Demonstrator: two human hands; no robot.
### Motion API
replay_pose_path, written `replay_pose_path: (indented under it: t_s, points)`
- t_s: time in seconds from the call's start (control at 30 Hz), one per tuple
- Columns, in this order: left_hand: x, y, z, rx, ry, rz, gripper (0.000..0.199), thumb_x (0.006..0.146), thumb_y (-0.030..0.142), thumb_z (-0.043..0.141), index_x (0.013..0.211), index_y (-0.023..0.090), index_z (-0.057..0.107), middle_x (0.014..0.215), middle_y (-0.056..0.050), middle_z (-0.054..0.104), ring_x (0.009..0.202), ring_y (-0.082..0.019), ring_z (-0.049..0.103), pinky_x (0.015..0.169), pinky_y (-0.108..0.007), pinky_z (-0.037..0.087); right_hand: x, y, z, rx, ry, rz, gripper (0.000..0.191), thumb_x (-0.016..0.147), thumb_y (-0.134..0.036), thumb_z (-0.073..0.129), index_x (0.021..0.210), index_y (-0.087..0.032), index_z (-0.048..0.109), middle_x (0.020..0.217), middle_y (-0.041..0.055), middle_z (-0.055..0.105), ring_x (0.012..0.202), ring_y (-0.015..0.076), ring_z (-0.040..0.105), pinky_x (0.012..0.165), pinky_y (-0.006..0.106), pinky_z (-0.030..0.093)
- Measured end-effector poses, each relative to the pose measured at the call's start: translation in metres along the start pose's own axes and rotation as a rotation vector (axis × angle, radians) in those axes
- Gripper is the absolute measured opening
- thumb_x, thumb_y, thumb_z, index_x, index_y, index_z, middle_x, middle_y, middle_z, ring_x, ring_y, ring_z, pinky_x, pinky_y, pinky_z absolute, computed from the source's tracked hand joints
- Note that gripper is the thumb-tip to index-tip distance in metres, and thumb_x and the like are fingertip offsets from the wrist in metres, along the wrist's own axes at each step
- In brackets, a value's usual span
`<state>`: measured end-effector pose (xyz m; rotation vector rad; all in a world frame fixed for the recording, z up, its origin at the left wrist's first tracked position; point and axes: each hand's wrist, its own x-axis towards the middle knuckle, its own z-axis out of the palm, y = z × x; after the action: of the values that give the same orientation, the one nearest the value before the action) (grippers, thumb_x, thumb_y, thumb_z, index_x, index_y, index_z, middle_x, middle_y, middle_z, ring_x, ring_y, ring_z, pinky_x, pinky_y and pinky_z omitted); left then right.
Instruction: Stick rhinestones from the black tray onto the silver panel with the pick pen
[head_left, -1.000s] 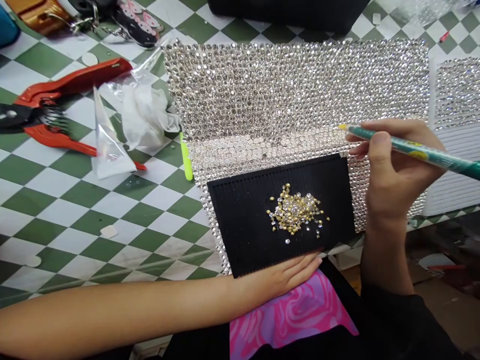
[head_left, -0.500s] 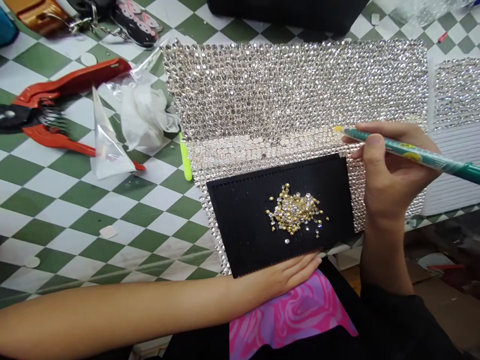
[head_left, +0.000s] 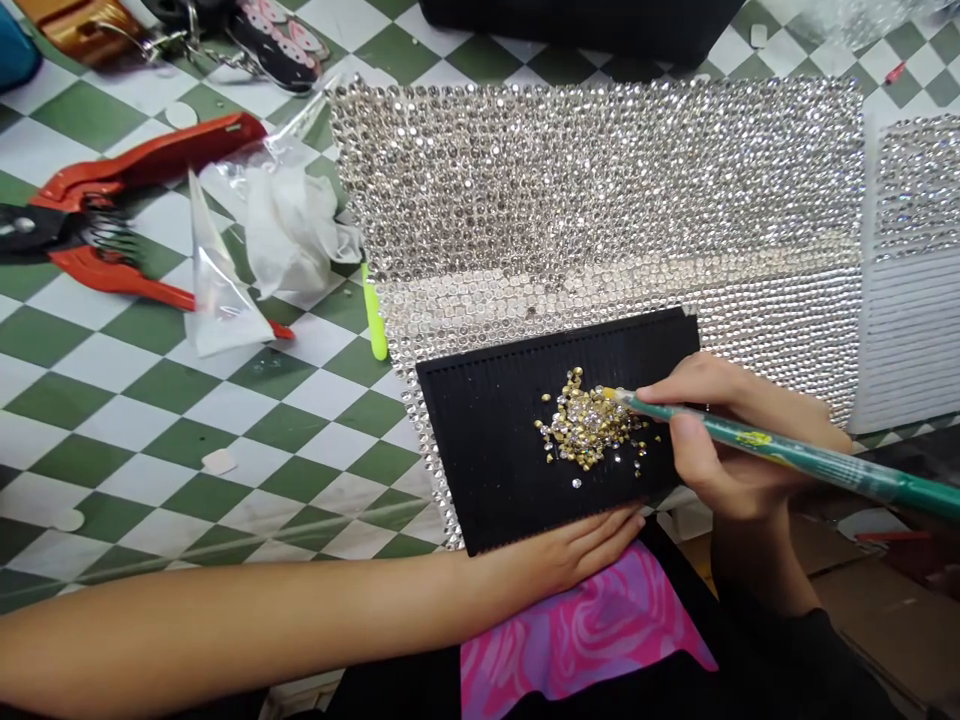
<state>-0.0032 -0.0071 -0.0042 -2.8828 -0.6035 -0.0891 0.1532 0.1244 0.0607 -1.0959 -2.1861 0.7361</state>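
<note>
My right hand grips a green pen-like tool, its yellow tip at the upper right of a pile of gold and clear rhinestones. The pile lies on a black ridged tray. Along the tray's lower edge rests my left hand, palm down with fingers stretched out, holding nothing. Under the tray spreads a large rhinestone-covered sheet, with a paler band of cells across it just above the tray.
Red-handled pliers, a clear plastic cone and crumpled white material lie at left. A lime-green stick touches the sheet's left side. A white ridged panel is at right, a black object at the top.
My right hand has moved down and left with the pen-like tool, from the sheet's pale band to the rhinestone pile. My left hand has stayed in place.
</note>
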Motion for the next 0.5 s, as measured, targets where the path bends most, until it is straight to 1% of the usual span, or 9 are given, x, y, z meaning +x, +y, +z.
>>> replay_pose_path:
  t_s: [0.07,0.17,0.2,0.27,0.3,0.33,0.43,0.5]
  points:
    - [0.000,0.000,0.001,-0.009,0.018,-0.003,0.061,0.092,0.013,0.025,0.152,0.014,0.033,0.158,-0.003,0.038,0.144,-0.012,0.037,0.124,-0.027,0.028,0.000,0.000,0.003,0.000,0.023,0.002,0.017,0.080,-0.009,0.057,0.087,-0.019,0.068,0.069,-0.0025,0.065,0.059,0.0094,0.058,0.050,0.024,0.044]
    - [0.000,0.001,0.002,-0.030,0.038,-0.019,0.062,0.091,0.012,0.027,0.151,0.015,0.035,0.157,-0.002,0.039,0.144,-0.012,0.038,0.124,-0.028,0.028,-0.001,0.000,0.004,-0.001,0.024,0.011,0.018,0.080,-0.008,0.057,0.087,-0.019,0.069,0.070,-0.0021,0.066,0.060,0.0102,0.060,0.051,0.025,0.044]
    - [0.000,0.001,0.002,-0.033,0.037,-0.022,0.062,0.090,0.012,0.027,0.151,0.015,0.036,0.157,-0.002,0.039,0.144,-0.012,0.038,0.124,-0.028,0.028,-0.002,0.001,0.004,0.005,0.011,0.015,0.018,0.080,-0.008,0.057,0.087,-0.020,0.069,0.071,-0.0022,0.066,0.060,0.0102,0.060,0.051,0.025,0.045]
    - [0.000,0.000,0.001,-0.033,0.026,-0.013,0.062,0.090,0.011,0.026,0.152,0.015,0.035,0.158,-0.003,0.039,0.144,-0.012,0.038,0.124,-0.028,0.028,-0.001,0.002,0.002,0.029,0.032,0.022,0.020,0.080,-0.008,0.058,0.088,-0.021,0.070,0.072,-0.0029,0.067,0.060,0.0103,0.060,0.051,0.025,0.045]
    - [0.000,-0.001,0.000,-0.025,0.006,0.002,0.062,0.091,0.012,0.025,0.152,0.014,0.033,0.158,-0.003,0.038,0.144,-0.012,0.037,0.124,-0.027,0.028,0.000,0.004,0.001,0.034,0.067,0.026,0.021,0.081,-0.008,0.058,0.090,-0.021,0.071,0.075,-0.0029,0.069,0.061,0.0107,0.062,0.051,0.026,0.046]
    - [0.000,-0.002,-0.001,-0.009,-0.015,0.020,0.061,0.092,0.013,0.024,0.153,0.013,0.030,0.159,-0.004,0.036,0.145,-0.012,0.035,0.124,-0.027,0.027,0.002,0.005,-0.001,0.026,0.129,0.034,0.021,0.082,-0.008,0.058,0.091,-0.021,0.071,0.077,-0.0026,0.070,0.062,0.0113,0.064,0.052,0.026,0.048]
    - [0.000,-0.004,-0.003,0.040,-0.068,0.059,0.060,0.095,0.016,0.022,0.155,0.012,0.025,0.162,-0.005,0.030,0.147,-0.012,0.032,0.123,-0.024,0.027,0.013,0.012,-0.003,-0.015,0.365,0.074,0.020,0.086,-0.008,0.058,0.093,-0.020,0.073,0.082,0.0004,0.072,0.069,0.0151,0.070,0.055,0.029,0.053]
    - [0.000,-0.004,-0.004,0.034,-0.062,0.052,0.060,0.095,0.015,0.022,0.155,0.011,0.025,0.162,-0.005,0.030,0.146,-0.012,0.033,0.123,-0.023,0.027,0.021,0.018,-0.002,-0.022,0.421,0.134,0.019,0.090,-0.013,0.057,0.095,-0.022,0.073,0.085,0.0020,0.071,0.073,0.0172,0.071,0.061,0.033,0.057]
